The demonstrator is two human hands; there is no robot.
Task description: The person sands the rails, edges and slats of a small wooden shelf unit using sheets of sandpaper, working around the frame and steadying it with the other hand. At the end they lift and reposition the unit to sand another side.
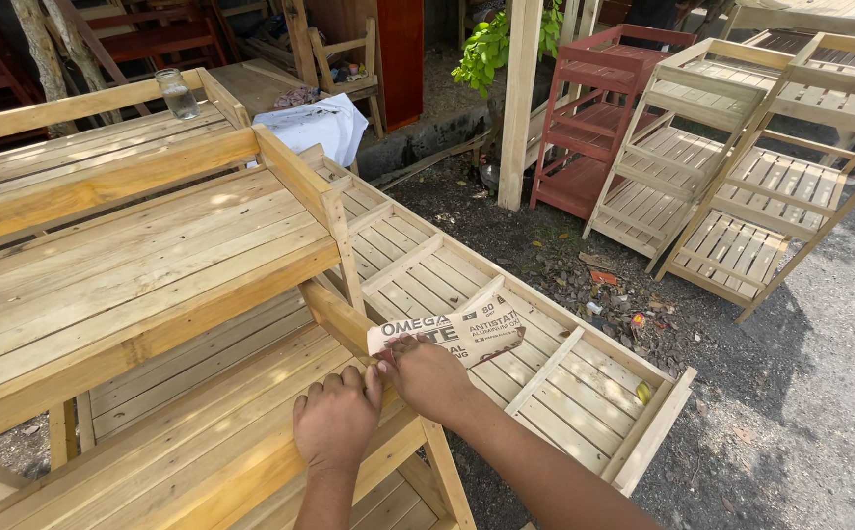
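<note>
Far up and to the left of our hands, a glass stands on the top rail of the wooden shelf, and a white cloth lies up and behind it, well apart from us.

Our left hand lies knuckles up on the shelf's lower front rail, fingers curled together against the wood, holding nothing that we can see. Its fingertips sit just beside the right hand, almost touching it.

Our right hand comes in from the lower right and is pinched shut on the near edge of a sheet of sandpaper. The sheet lies just above and slightly right of that hand, pressed at the corner where the slanted side post meets the rail. Its long axis runs left to right, tilting up a little toward the right, so most of it reaches away from the left hand. The right hand is the nearer one and the only one gripping it; the left only rests alongside.

Beyond the right hand lies a flat slatted frame, and well off to the right stand a red rack and pale unpainted racks on the gravel.
</note>
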